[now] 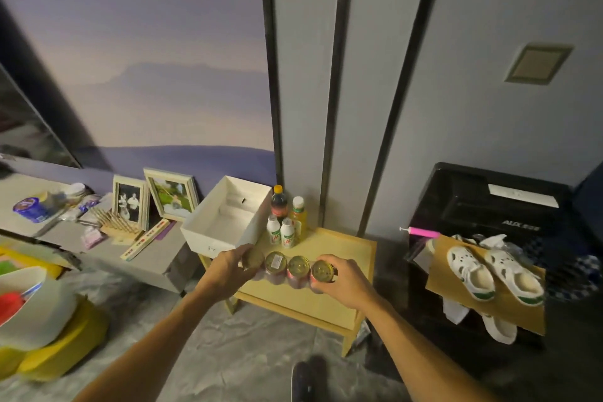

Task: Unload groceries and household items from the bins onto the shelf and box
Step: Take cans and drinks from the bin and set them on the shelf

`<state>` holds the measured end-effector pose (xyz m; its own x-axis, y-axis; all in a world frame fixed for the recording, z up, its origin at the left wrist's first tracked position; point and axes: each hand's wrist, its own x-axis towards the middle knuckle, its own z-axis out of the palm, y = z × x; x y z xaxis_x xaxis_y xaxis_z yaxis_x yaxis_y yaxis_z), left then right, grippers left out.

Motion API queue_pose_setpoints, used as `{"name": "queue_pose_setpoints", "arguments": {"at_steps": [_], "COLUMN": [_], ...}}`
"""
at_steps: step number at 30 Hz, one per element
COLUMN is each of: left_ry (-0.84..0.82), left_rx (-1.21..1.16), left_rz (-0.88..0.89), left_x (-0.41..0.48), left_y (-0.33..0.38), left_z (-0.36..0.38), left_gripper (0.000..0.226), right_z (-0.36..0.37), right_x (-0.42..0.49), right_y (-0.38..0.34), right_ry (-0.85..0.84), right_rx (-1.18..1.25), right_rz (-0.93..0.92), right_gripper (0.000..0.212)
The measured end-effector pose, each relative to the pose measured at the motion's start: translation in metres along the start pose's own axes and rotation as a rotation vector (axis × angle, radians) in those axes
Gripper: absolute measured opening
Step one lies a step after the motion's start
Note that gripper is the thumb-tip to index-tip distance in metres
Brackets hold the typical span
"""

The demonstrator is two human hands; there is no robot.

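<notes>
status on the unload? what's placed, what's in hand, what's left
Done: four bottles stand at the back of the yellow shelf. In hand: a row of four cans on the shelf, left hand and right hand each with a grip on an end can. Left: the white box looks empty; bins at left still hold items.

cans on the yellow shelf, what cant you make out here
Head view:
- Leftmost can: mostly covered by the left hand.
- Can labels: sides face away, and print on the sticker is too small.
- Rightmost can: side wrapped by the right hand.
</notes>
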<state>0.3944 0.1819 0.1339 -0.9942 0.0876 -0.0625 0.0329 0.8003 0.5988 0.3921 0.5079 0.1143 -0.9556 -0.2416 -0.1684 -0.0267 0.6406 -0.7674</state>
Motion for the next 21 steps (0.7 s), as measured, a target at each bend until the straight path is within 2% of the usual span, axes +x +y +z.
{"name": "queue_pose_setpoints", "arguments": {"at_steps": [6, 12, 21], "left_ry": [-0.127, -0.229, -0.272], "left_rx": [0.035, 0.107, 0.103], "left_rz": [-0.050, -0.123, -0.225], "left_x": [0.090, 0.157, 0.214], "left_y": [-0.032, -0.063, -0.092], "left_z": [0.024, 0.051, 0.100], "left_gripper": [0.023, 0.030, 0.024], "right_z": [0.023, 0.041, 0.071], "right_x": [0.084, 0.157, 0.205], "right_y": [0.027, 0.063, 0.079], "right_ry": [-0.020, -0.076, -0.129], "right_rx": [0.066, 0.010, -0.083], "right_rz": [0.079, 0.162, 0.348], "right_gripper": [0.051, 0.063, 0.062]}}
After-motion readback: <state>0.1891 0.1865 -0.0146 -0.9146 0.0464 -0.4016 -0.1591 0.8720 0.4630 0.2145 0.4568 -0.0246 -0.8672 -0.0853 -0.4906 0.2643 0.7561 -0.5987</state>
